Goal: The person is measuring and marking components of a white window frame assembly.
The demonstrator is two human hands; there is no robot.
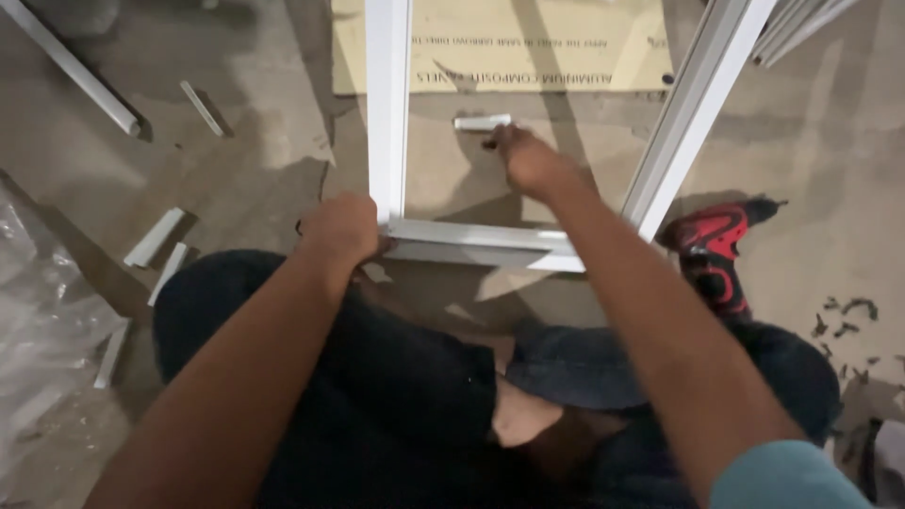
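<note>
One white frame (443, 236) flat on the floor (830, 170); left hand (341, 226) fingers clamped on its near-left corner. Right hand (530, 160) inside frame, fingers closed on one short white offcut (482, 122). One red drill (714, 247) just right of frame, five offcuts scattered left.

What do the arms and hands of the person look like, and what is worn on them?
Both forearms are bare, and neither the left hand nor the right hand wears a glove. No watch, ring or bracelet can be seen. A light teal sleeve shows on the right upper arm. No sleeve shows on the left arm.
</note>
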